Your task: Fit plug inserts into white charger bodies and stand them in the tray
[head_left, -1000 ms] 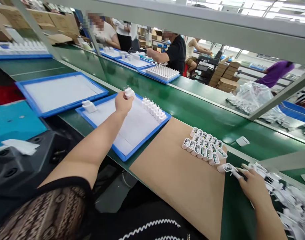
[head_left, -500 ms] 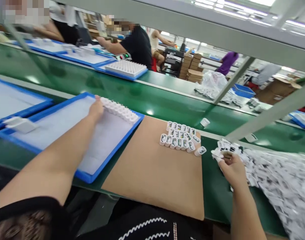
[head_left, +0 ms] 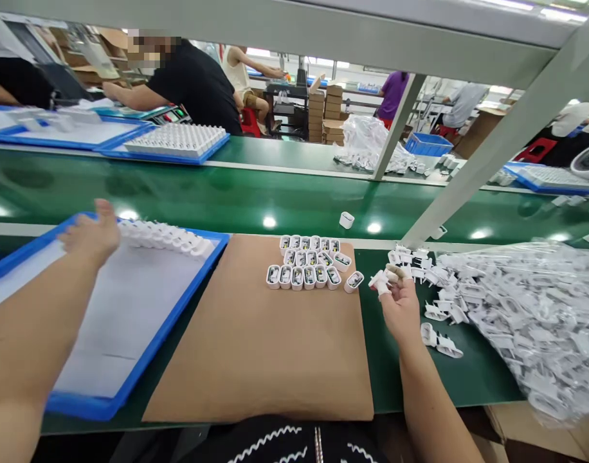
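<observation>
My left hand is over the far side of a blue-rimmed tray, its thumb raised and its fingers apart, slightly blurred. Just to its right, a row of white plug housings stands along the tray's far edge. My right hand pinches a white plug cover above the green bench, beside loose plug covers. Between my hands, several open white charger housings with circuit boards inside stand in rows on a brown cardboard sheet.
A clear plastic bag spills white plug covers at the right. One white housing sits apart on the green belt. A slanted metal post rises at the right. Co-workers sit across the belt.
My left hand has come away from the row's left end, moving left. My right hand still holds a plug cover. The view has turned to the right.
</observation>
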The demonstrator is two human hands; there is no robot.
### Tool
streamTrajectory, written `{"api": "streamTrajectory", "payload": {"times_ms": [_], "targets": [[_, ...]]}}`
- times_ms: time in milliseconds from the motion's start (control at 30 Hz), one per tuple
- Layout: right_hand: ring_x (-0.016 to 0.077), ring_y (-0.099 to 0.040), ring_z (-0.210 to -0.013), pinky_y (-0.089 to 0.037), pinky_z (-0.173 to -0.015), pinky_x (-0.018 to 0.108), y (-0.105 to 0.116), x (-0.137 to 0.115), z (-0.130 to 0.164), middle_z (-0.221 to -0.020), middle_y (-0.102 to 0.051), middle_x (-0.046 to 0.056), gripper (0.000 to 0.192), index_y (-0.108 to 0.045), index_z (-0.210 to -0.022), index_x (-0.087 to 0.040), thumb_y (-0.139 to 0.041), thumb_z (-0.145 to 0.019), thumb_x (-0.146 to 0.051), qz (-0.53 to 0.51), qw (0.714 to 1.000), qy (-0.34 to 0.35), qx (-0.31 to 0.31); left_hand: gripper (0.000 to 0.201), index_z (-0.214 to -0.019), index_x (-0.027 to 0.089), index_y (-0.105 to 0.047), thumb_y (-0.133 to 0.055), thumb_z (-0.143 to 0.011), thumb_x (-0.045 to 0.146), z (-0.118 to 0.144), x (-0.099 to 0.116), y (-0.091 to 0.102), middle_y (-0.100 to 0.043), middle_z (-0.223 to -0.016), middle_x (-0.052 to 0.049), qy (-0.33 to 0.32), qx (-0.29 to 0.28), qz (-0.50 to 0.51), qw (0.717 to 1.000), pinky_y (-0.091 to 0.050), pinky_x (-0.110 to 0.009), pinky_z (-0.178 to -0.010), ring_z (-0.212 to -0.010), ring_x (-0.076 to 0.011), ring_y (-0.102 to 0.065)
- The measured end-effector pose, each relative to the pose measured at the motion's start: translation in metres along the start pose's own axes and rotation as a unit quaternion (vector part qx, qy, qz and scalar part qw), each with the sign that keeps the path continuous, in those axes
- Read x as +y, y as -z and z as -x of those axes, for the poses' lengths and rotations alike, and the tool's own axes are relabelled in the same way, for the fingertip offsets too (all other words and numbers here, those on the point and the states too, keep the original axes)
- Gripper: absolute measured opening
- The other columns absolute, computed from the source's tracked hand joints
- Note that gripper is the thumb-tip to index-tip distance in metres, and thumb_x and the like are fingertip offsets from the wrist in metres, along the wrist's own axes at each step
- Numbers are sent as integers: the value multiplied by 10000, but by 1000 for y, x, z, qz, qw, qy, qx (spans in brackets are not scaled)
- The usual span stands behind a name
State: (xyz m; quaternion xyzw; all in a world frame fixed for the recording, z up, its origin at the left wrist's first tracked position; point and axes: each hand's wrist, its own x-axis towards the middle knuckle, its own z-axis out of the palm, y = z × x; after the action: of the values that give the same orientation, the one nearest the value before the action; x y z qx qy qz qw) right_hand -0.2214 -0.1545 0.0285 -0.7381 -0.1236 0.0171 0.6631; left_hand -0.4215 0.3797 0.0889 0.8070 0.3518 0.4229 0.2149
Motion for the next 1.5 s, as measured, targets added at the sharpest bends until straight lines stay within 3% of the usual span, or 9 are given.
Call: {"api": "streamTrajectory", "payload": {"times_ms": [100, 267, 433, 567, 700, 833, 1033, 1200, 1500], "targets": [[207, -719, -872, -550, -704, 324, -2, -6, 0, -1109, -728, 73, 557, -574, -1243, -232, -804, -781, -440, -70, 997, -36, 16, 713, -834, 187, -567, -282, -953, 830, -12, 53, -15, -680, -1234, -138, -6, 131, -62, 989, -430, -586, -801, -1451, -389, -430], [172, -684, -799, -537, -684, 305, -5, -14, 1, -986, -739, 40, 479, -686, -1119, -234, -853, -742, -478, -150, 986, -69, -4, 508, -1162, 143, -685, -615, -908, 578, -9, 172, -140, -716, -1211, -78, -223, -269, -4, 937, -442, -492, -1159, -1317, -306, -564], [183, -704, -876, -593, -827, 355, -6, -13, 2, -1059, -760, 40, 496, -741, -1099, -256, -911, -675, -448, -197, 975, -98, -28, 780, -1485, 171, -556, -766, -733, 171, 38, 259, -271, -487, -1601, -119, -271, -478, -27, 835, -356, -412, -1235, -1472, -307, -439], [210, -716, -910, -606, -875, 400, -6, -8, 0, -1072, -768, 58, 539, -745, -1105, -242, -939, -647, -451, -170, 981, -88, -29, 477, -1196, 174, -753, -792, -720, 165, 61, 280, -301, -704, -1315, -131, -254, -534, -67, 804, -470, -370, -1101, -1254, -300, -612], [196, -695, -756, -608, -748, 384, -7, -5, 2, -879, -755, 51, 495, -750, -1020, -209, -823, -767, -628, -136, 987, -78, -38, 297, -1107, 171, -765, -764, -830, 278, 56, 276, -275, -743, -1145, -123, -247, -490, -62, 834, -499, -373, -1024, -1131, -297, -645], [177, -652, -669, -588, -654, 349, -8, -8, 9, -762, -715, 32, 462, -724, -843, -206, -787, -795, -662, -136, 987, -69, -44, 426, -1244, 198, -692, -750, -882, 416, 69, 269, -196, -684, -1198, -109, -253, -393, -12, 884, -487, -381, -1008, -1177, -305, -592], [181, -661, -707, -581, -671, 358, -12, -20, 23, -868, -743, 40, 427, -745, -1101, -233, -864, -780, -487, -112, 988, -54, -91, 293, -1051, 250, -729, -809, -860, 458, 182, 238, -87, -704, -953, -58, -253, -408, 69, 874, -512, -362, -815, -941, -263, -638], [173, -661, -719, -583, -667, 352, -19, -29, 36, -947, -745, 31, 392, -705, -1143, -278, -840, -807, -431, -83, 978, -41, -188, 238, -1005, 242, -714, -818, -869, 407, 258, 196, -84, -738, -957, -75, -195, -417, 78, 885, -541, -412, -846, -977, -283, -644], [218, -680, -887, -596, -808, 396, -27, -42, 52, -1017, -706, 64, 293, -738, -1188, -282, -741, -903, -351, 145, 948, 76, -274, 231, -1063, 233, -762, -819, -842, 271, 270, 161, -81, -737, -1073, -58, -30, -442, 273, 854, -541, -376, -904, -1029, -247, -657]]}}
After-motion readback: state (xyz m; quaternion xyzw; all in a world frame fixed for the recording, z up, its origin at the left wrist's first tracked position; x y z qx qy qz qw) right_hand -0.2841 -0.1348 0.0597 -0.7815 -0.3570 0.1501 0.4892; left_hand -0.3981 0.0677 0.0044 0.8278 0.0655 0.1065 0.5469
